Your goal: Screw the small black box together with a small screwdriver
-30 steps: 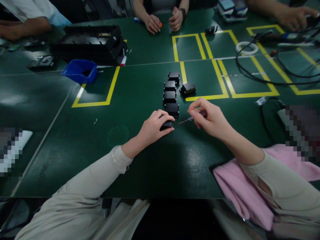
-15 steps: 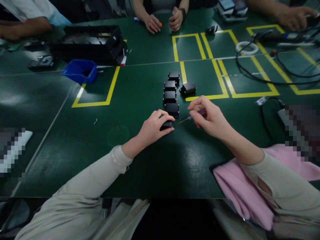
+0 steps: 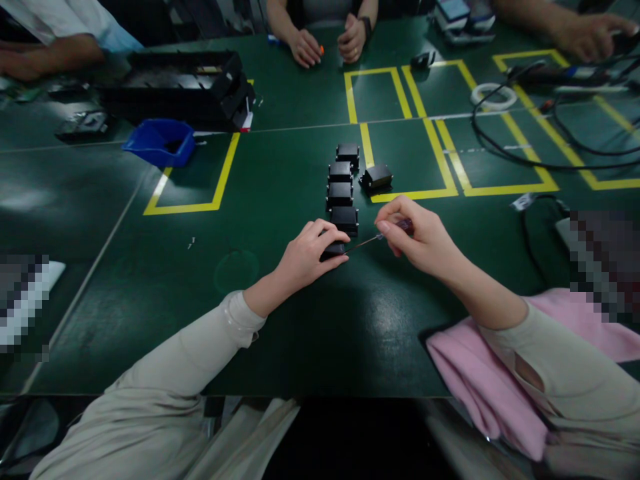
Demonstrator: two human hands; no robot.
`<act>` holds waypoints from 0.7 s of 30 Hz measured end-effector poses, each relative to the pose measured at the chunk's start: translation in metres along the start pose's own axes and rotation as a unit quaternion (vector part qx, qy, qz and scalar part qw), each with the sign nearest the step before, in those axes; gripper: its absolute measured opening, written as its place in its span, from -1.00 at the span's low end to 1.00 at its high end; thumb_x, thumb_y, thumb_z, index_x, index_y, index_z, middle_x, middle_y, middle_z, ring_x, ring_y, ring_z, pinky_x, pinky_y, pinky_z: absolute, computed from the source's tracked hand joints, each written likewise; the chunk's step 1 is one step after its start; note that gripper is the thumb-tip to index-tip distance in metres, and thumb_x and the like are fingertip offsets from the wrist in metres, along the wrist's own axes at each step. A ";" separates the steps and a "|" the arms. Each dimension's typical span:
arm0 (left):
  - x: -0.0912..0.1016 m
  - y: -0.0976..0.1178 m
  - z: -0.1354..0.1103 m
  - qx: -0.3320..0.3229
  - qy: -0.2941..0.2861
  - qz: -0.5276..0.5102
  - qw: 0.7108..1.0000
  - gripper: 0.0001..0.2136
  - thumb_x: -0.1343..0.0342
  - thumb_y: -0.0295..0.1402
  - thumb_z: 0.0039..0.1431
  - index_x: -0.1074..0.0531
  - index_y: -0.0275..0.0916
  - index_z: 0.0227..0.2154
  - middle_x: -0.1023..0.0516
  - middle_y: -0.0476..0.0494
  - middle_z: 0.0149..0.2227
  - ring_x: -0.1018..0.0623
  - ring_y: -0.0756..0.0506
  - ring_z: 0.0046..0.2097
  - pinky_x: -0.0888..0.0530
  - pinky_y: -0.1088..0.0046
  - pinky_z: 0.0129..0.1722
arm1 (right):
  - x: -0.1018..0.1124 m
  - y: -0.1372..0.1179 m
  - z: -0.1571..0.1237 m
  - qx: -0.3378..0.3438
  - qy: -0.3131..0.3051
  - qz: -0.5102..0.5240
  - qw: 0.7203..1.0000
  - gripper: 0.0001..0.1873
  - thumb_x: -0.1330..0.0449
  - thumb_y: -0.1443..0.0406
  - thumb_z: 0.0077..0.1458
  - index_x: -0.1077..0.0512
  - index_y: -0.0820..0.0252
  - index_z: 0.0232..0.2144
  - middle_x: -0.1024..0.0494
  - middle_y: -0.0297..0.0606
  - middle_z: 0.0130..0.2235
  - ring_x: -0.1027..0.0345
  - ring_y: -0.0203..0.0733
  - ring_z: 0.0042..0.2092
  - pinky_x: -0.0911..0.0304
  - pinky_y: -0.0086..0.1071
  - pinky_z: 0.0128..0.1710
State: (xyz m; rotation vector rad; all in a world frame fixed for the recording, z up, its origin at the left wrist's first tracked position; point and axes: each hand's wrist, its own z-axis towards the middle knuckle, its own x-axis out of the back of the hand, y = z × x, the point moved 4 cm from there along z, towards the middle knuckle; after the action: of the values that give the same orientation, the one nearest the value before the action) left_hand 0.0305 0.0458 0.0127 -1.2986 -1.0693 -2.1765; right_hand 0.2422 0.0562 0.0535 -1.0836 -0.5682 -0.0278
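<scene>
My left hand (image 3: 316, 252) is closed around a small black box (image 3: 334, 249), its fingers over the top and thumb along the near side. From the right, my right hand (image 3: 413, 230) grips a screwdriver (image 3: 405, 227) by its dark translucent handle. The thin shaft slants down to the left, and its tip meets the right end of the held box. Beyond my left hand, several similar black boxes (image 3: 344, 219) stand in a column on the green table. Another black box (image 3: 377, 177) sits tilted to the right of the column.
A blue scoop-shaped bin (image 3: 161, 142) stands at the left before stacked black trays (image 3: 220, 87). Small screws (image 3: 191, 243) lie left of my hand. A pink cloth (image 3: 480, 353) lies under my right forearm. Cables (image 3: 500, 150) cross the right side. Across the table rest another person's hands (image 3: 306, 48).
My right hand's fingers have shifted slightly on the screwdriver handle, the index finger now closer to the thumb. The left hand and the boxes stay in place.
</scene>
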 end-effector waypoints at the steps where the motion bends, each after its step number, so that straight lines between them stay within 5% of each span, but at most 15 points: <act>1: 0.000 0.000 0.000 -0.001 0.000 0.000 1.000 -0.73 -0.27 -0.34 0.27 -0.45 -0.17 0.01 -0.47 -0.19 0.00 -0.48 -0.21 0.03 -0.50 0.18 0.00 | 0.000 0.000 0.000 -0.004 -0.002 0.002 1.000 -0.89 -0.15 0.26 0.35 -0.31 0.13 -0.27 -0.33 -0.54 -0.57 -0.21 -0.42 -0.64 -0.07 -0.47 -0.60; 21: 0.000 0.000 0.001 0.005 -0.005 0.000 1.000 -0.73 -0.26 -0.34 0.28 -0.44 -0.17 0.01 -0.47 -0.19 0.01 -0.48 -0.21 0.03 -0.50 0.18 0.01 | -0.001 0.002 0.000 -0.008 -0.009 0.021 1.000 -0.82 -0.15 0.16 0.38 -0.32 0.12 -0.24 -0.33 -0.53 -0.56 -0.22 -0.42 -0.64 -0.08 -0.48 -0.60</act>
State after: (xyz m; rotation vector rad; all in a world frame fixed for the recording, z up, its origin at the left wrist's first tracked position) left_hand 0.0306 0.0465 0.0128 -1.3078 -1.0820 -2.1635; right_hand 0.2423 0.0566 0.0519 -1.1125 -0.5622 0.0128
